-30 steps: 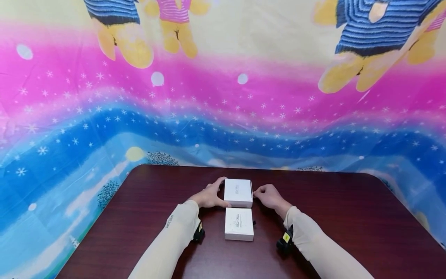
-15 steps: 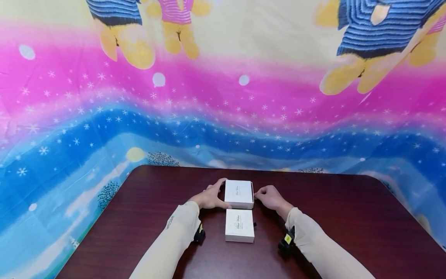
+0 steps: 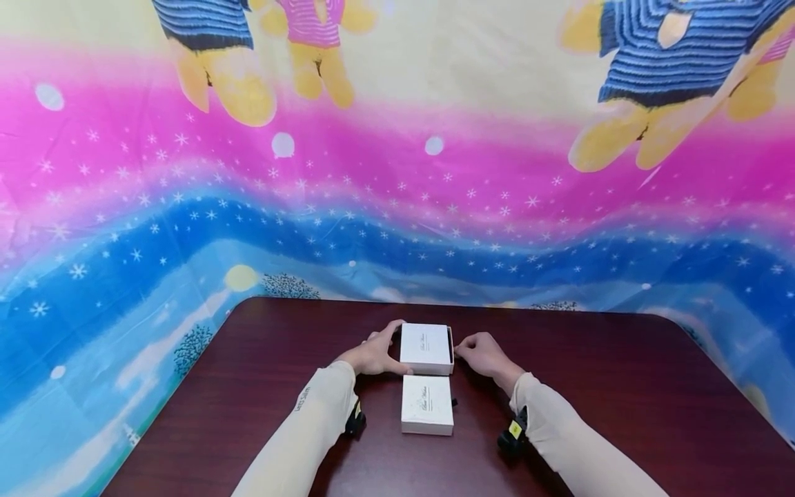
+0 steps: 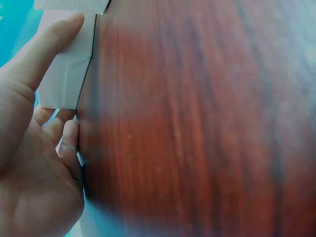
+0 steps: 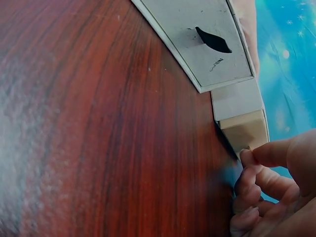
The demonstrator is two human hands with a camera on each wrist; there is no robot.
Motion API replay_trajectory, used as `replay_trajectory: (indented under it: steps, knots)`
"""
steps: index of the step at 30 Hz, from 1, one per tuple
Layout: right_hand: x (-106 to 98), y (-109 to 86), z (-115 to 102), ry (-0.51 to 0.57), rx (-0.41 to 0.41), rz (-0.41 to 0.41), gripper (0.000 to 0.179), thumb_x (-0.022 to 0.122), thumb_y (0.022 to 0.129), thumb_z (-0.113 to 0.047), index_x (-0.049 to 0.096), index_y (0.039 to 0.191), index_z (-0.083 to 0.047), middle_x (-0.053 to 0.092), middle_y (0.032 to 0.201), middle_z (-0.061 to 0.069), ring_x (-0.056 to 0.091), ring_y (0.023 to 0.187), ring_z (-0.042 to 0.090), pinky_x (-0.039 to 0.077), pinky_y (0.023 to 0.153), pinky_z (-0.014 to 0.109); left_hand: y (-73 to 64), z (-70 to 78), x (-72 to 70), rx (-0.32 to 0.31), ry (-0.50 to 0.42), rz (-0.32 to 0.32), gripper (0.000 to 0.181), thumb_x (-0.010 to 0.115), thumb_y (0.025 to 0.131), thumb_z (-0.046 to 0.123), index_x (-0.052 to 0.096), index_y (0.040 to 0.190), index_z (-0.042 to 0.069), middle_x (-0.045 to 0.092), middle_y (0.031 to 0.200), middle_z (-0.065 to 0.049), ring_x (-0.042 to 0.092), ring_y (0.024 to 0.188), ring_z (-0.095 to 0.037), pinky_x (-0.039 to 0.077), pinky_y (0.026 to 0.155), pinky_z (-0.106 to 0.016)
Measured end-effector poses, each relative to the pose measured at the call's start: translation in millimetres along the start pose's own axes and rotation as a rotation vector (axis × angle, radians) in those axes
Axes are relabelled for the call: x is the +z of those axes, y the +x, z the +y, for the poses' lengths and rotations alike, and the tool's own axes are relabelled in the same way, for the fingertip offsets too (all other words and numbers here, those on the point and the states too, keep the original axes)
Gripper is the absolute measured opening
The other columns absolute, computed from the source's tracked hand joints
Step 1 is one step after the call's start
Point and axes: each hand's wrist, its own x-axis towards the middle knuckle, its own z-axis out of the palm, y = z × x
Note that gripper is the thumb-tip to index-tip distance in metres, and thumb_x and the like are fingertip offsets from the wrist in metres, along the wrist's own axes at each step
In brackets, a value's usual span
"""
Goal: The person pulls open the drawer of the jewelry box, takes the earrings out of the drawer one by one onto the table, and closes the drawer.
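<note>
A white drawer box (image 3: 425, 343) with printed script lies flat on the table, its drawer (image 5: 243, 126) slid a little out of the right end. My left hand (image 3: 371, 353) grips the box's left part, thumb (image 4: 64, 33) on the near side and fingers round the far left corner. At the drawer's end, my right hand (image 3: 484, 353) pinches a small pull tab between thumb and forefinger; the fingertips mostly hide it. Just in front lies a second white drawer box (image 3: 427, 404), closed, with a black ribbon pull (image 5: 213, 40) on its right end.
The dark reddish wood table (image 3: 261, 428) has rounded far corners. Behind it hangs a colourful printed cloth (image 3: 397, 207) with bears and snowflakes. A black wrist camera (image 3: 512, 435) sits on the right sleeve, another camera (image 3: 355, 417) on the left.
The far box's drawer has come slightly out to the right, with my right hand moving along with it. My left hand keeps its hold. The near box stays put.
</note>
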Motion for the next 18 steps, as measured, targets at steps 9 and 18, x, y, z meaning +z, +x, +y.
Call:
replay_trajectory:
  steps: [9, 18]
  knots:
    - [-0.4, 0.3, 3.8, -0.011, -0.004, 0.017, 0.024, 0.057, 0.100, -0.009, 0.078, 0.092, -0.001, 0.073, 0.106, 0.014, 0.050, 0.074, 0.018, 0.038, 0.067, 0.031, 1.1, -1.5, 1.5, -0.001, 0.000, 0.001, 0.108, 0.086, 0.080, 0.036, 0.017, 0.162, 0.024, 0.036, 0.158, -0.017, 0.028, 0.150, -0.038, 0.030, 0.116, -0.058]
    - [-3.1, 0.2, 3.0, -0.011, -0.001, 0.014, 0.024, 0.056, 0.099, -0.007, 0.078, 0.096, 0.000, 0.072, 0.116, 0.018, 0.048, 0.073, 0.018, 0.038, 0.066, 0.031, -1.0, 1.0, -0.7, 0.004, 0.004, -0.001, 0.108, 0.086, 0.081, 0.036, 0.016, 0.162, 0.023, 0.035, 0.159, -0.018, 0.026, 0.151, -0.039, 0.029, 0.117, -0.059]
